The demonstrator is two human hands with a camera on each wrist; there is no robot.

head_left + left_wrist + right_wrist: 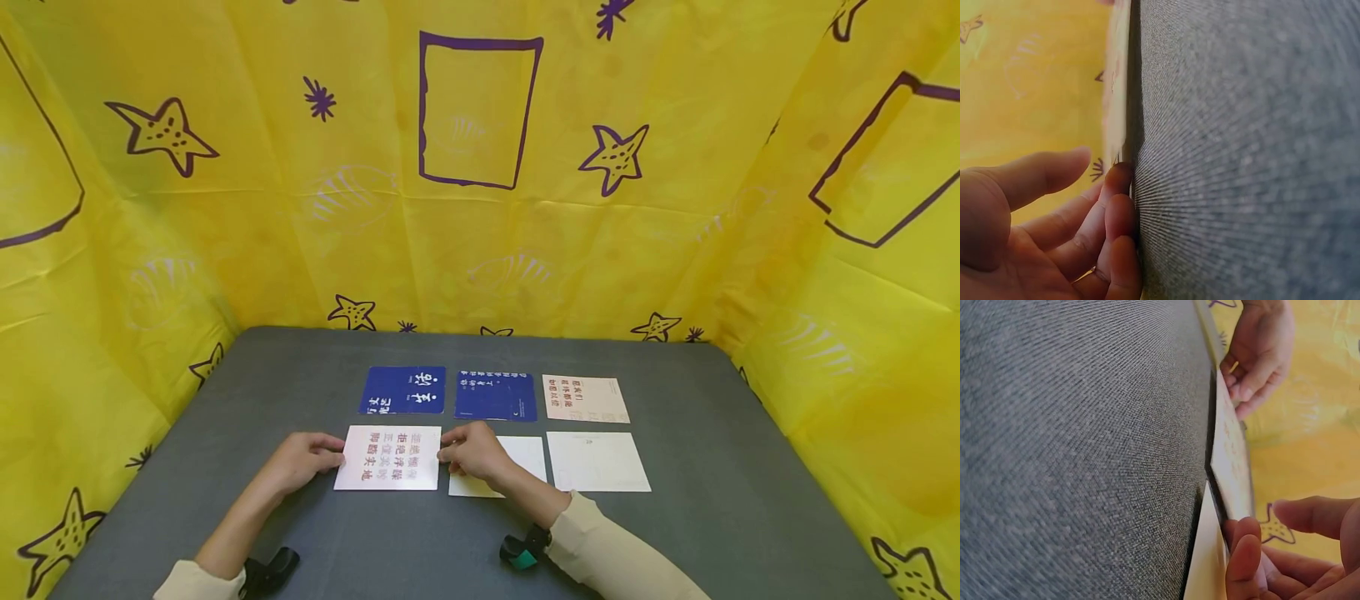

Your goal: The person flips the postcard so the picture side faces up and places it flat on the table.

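A white card with columns of red and grey Chinese characters [387,479] lies at the left of the nearer row of cards. My left hand [303,461] touches its left edge with the fingertips; in the left wrist view the thumb [1054,172] stands off the card. At the card's right edge are the fingers of my right hand [474,452], the thumb [1310,514] held apart in the right wrist view. That hand also partly covers a plain white card [531,458].
Farther back lie two blue cards with white characters [397,396] [495,404] and a cream card with dark red characters [585,398]. Another white card [600,467] is at the right of the nearer row. Yellow patterned cloth [480,233] walls the grey table [315,383].
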